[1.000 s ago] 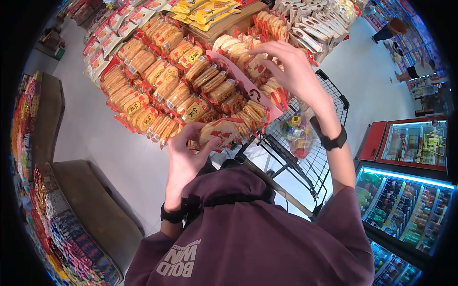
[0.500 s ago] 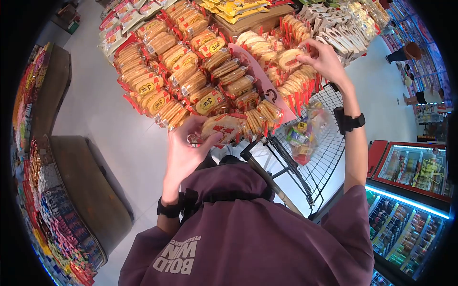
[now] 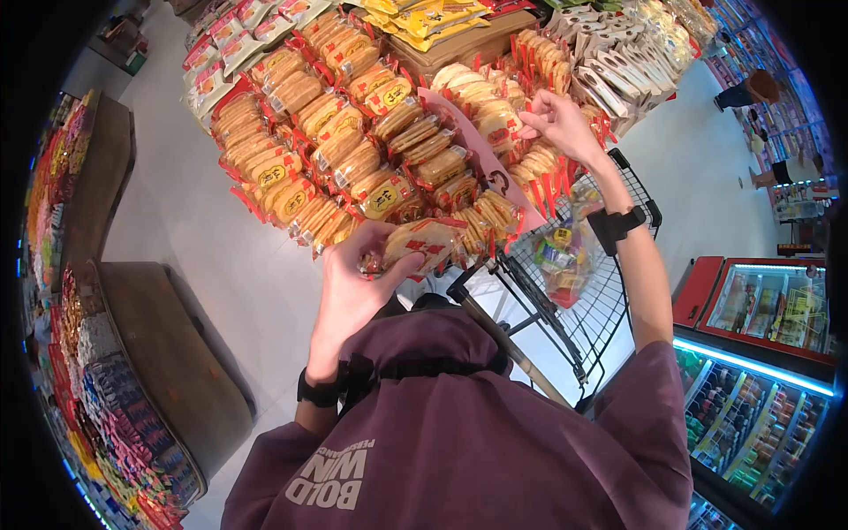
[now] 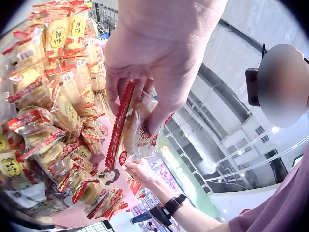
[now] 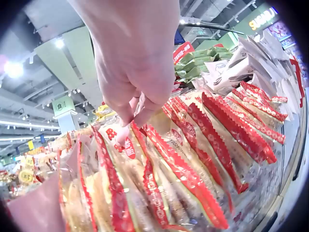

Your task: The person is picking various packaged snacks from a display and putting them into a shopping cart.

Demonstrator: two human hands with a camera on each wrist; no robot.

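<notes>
My left hand (image 3: pixel 349 274) grips a clear packet of rice crackers (image 3: pixel 426 243) with red print, low at the display's near edge. The left wrist view shows the thumb across the packet (image 4: pixel 140 133) and its red serrated edge upright. Over the right part of the display, my right hand (image 3: pixel 565 128) has its fingers curled down. Up close, its thumb and fingertips pinch the top of a rice cracker packet (image 5: pixel 123 141) standing in a row of red-edged packets (image 5: pixel 188 159). A pink divider (image 3: pixel 481 159) separates these from the yellow-labelled cracker packets (image 3: pixel 340 132).
A wire shopping cart (image 3: pixel 601 265) with bagged goods (image 3: pixel 561 265) stands below my right arm. Yellow packets (image 3: pixel 433 22) and white sachets (image 3: pixel 618 66) lie farther back. Drinks fridges (image 3: pixel 760 406) are at right, and a curved wooden display stand (image 3: pixel 168 353) at left. People (image 3: pixel 751 88) stand beyond.
My right hand first hovered with spread fingers, then held up a cracker packet; now that hand and packet are lower, among the row. My left hand keeps its packet nearly in place.
</notes>
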